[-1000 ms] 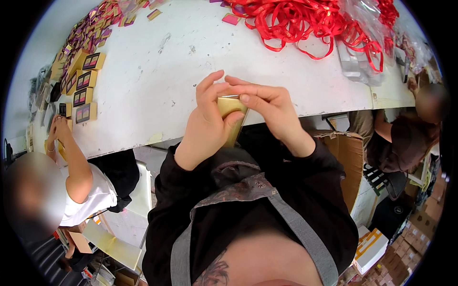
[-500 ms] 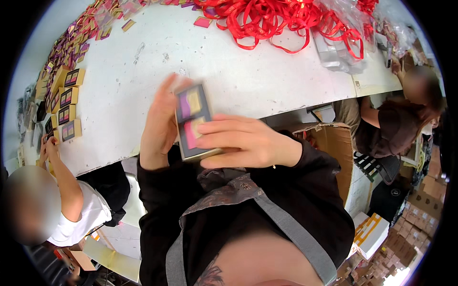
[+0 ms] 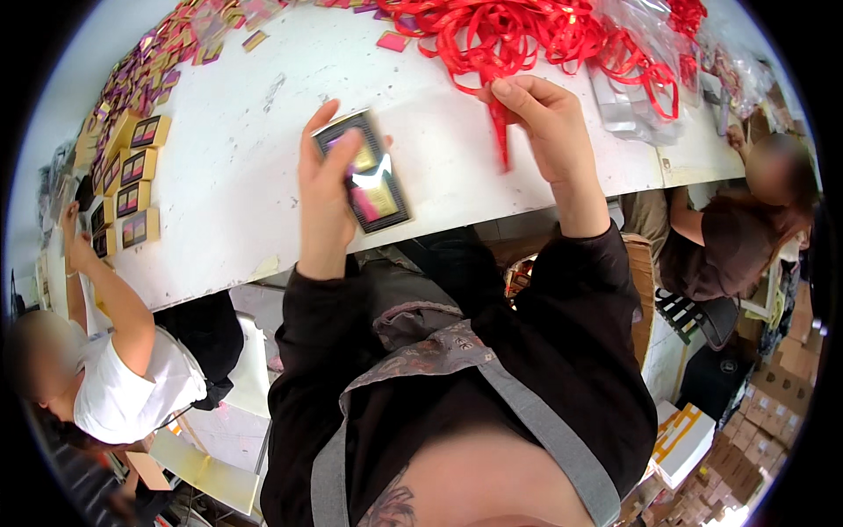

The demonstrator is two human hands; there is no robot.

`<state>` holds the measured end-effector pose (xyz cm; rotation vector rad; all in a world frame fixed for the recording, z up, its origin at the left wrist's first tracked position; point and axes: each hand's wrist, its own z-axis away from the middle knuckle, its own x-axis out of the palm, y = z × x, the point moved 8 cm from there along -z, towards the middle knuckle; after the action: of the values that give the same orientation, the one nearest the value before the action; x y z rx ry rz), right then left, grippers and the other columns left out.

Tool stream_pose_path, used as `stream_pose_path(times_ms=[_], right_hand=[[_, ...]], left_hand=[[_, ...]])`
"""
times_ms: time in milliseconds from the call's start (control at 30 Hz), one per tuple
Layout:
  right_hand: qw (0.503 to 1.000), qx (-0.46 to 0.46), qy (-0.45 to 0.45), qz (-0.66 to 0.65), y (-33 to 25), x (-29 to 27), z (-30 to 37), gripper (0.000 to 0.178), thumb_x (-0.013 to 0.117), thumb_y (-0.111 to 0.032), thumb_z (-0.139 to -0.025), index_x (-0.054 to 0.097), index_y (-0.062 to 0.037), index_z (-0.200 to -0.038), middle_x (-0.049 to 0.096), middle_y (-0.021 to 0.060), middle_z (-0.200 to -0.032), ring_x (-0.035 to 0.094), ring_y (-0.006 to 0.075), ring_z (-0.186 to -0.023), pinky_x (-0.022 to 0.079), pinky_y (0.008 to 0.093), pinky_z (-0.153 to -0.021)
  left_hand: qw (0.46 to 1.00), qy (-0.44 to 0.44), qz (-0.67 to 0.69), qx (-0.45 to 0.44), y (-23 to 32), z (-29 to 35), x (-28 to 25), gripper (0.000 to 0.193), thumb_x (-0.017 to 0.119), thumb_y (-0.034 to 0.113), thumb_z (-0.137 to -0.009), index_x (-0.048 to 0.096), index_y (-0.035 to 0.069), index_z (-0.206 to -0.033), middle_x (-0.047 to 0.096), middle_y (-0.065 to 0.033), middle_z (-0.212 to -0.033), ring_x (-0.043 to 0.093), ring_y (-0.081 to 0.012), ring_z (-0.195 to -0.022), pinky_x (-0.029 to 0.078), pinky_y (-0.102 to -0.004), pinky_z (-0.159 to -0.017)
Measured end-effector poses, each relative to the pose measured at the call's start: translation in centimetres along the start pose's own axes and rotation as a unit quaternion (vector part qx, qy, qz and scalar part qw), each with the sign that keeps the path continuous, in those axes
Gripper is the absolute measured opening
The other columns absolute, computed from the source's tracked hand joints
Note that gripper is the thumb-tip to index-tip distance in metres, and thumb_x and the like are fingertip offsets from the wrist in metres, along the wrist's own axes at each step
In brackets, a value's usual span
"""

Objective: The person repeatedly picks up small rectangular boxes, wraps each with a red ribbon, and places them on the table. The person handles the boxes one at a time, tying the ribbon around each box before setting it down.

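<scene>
In my left hand [image 3: 323, 193] is a flat rectangular box [image 3: 391, 211] with a black border and purple, yellow and pink panels on its face. The thumb lies across that face, and light glints off its middle. My right hand [image 3: 562, 132] pinches a red ribbon [image 3: 500, 145] between thumb and fingers at the near edge of a heap of red ribbons [image 3: 474, 31]. Part of the ribbon hangs below the fingers, slightly blurred. Both hands are over the near part of the white table [image 3: 237, 176].
Several similar gold-sided boxes [image 3: 140, 227] stand at the left, near a co-worker's arm [image 3: 114, 281]. Small colourful pieces [image 3: 140, 83] spread along the far left. Clear plastic bags [image 3: 632, 110] lie right of the ribbons. Another person [image 3: 716, 233] sits at the right.
My right hand has left the box and reached forward and right to the ribbon heap, taking hold of a ribbon. My left hand keeps the box, now slightly farther forward and tilted.
</scene>
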<state>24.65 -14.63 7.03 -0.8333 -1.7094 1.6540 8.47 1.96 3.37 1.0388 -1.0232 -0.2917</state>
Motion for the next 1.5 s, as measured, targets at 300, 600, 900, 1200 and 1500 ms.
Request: stream_pose_path(times_ms=[300,600,900,1200,1500], right_hand=[[0.979,-0.006,-0.134,-0.156,-1.9,10.4,-0.3,0.024,0.072,-0.021,-0.079,0.071,0.0011,-0.089,0.064,0.0166,-0.104,0.043,0.0198,-0.124,0.040,0.0313,-0.090],[0.982,-0.063,-0.176,-0.026,0.9,11.9,1.9,0.026,0.059,-0.015,-0.089,0.056,-0.0001,-0.109,0.060,0.0039,-0.102,0.053,0.0096,-0.096,0.042,0.0264,-0.085],[0.952,-0.107,-0.228,0.171,-0.1,12.5,4.3,0.014,0.070,-0.017,-0.077,0.065,-0.0085,-0.087,0.060,0.0036,-0.073,0.057,0.0214,-0.074,0.043,0.0310,-0.078],[0.907,-0.292,-0.286,0.098,0.1,13.0,5.4,0.020,0.069,-0.013,-0.077,0.060,-0.0070,-0.094,0.058,0.0092,-0.101,0.055,0.0247,-0.097,0.039,0.0397,-0.090],[0.938,-0.064,-0.284,-0.189,4.7,15.9,6.4,0.027,0.069,-0.005,-0.081,0.055,-0.0020,-0.104,0.059,0.0024,-0.098,0.056,0.0104,-0.092,0.044,0.0280,-0.086]], left_hand=[[0.951,-0.044,-0.267,0.147,3.3,0.3,2.8,0.043,0.059,0.007,-0.082,0.037,0.002,-0.118,0.055,-0.0103,-0.101,0.055,-0.0135,-0.087,0.047,-0.0254,-0.076],[0.985,0.042,-0.100,0.135,5.3,-0.2,-0.3,0.037,0.068,0.015,-0.084,0.046,0.003,-0.112,0.060,-0.0080,-0.091,0.061,-0.0127,-0.074,0.052,-0.0255,-0.064],[0.993,0.051,-0.088,0.065,4.6,-0.5,-4.1,0.036,0.064,0.025,-0.087,0.051,0.001,-0.111,0.061,-0.0081,-0.091,0.060,-0.0128,-0.074,0.051,-0.0257,-0.065],[0.992,0.078,0.092,-0.031,4.7,0.7,-3.4,0.039,0.053,0.038,-0.092,0.055,0.002,-0.108,0.063,-0.0107,-0.090,0.064,-0.0180,-0.075,0.054,-0.0296,-0.062],[0.988,0.038,-0.038,0.141,8.0,2.5,-1.5,0.045,0.070,0.010,-0.078,0.046,0.004,-0.116,0.060,-0.0145,-0.100,0.063,-0.0204,-0.085,0.054,-0.0326,-0.076]])
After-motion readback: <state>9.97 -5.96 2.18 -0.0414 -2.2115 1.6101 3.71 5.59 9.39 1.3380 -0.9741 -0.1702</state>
